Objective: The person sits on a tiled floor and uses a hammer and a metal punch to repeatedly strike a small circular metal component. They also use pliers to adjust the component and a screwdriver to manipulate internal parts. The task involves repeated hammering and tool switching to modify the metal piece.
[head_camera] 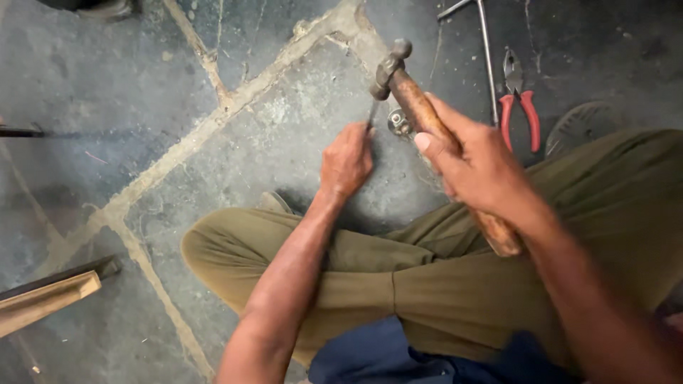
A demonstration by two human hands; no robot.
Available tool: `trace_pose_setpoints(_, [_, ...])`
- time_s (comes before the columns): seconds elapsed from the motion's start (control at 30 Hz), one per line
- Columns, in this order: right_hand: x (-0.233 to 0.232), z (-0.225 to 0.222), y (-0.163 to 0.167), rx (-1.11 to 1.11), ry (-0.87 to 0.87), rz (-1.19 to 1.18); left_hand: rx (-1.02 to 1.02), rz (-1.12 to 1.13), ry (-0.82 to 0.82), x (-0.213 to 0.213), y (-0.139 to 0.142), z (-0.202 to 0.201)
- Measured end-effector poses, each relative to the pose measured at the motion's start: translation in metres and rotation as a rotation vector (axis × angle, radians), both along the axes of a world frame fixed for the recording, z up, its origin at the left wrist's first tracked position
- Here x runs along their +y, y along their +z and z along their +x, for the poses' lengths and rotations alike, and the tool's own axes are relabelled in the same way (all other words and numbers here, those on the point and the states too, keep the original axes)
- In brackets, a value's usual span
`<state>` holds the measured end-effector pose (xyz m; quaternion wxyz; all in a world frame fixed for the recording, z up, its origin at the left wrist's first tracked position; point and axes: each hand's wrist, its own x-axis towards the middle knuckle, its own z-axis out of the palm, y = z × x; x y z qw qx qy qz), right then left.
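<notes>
My right hand (475, 160) grips the wooden handle of a ball-peen hammer (420, 107), whose metal head is raised just above a thin metal punch (372, 114). That punch is pinched upright in my left hand (346, 161), its tip pointing toward the stone floor. A small round metal part (399, 122) lies on the floor right behind the punch, partly hidden by the hammer handle. I sit cross-legged in olive trousers, both hands over the floor in front of my knees.
Red-handled pliers (518, 99) lie on the floor at the upper right beside a long thin metal rod (486, 57). A wooden strip (44, 297) lies at the lower left. The floor is grey stone slabs with pale mortar joints (213, 121).
</notes>
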<state>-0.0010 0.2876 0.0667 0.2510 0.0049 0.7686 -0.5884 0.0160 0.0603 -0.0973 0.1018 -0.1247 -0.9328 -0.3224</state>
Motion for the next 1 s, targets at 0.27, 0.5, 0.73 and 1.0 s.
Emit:
trace_pose_setpoints(0.27, [0.003,0.013,0.019,0.412,-0.405,-0.134,-0.083,-0.039,0.019,-0.001,-0.006,0.006])
trace_pose_setpoints(0.5, [-0.003,0.010,-0.022,0.056,-0.100,0.136,-0.053,-0.041,0.030,0.003,-0.001,0.006])
trace_pose_setpoints(0.73, [0.020,-0.020,-0.095,0.573,-0.133,0.540,-0.095,-0.062,0.041,0.005,0.011,0.008])
trace_pose_setpoints(1.0, [0.018,-0.018,-0.135,0.547,-0.040,0.823,-0.129,-0.007,-0.007,0.006,0.022,0.007])
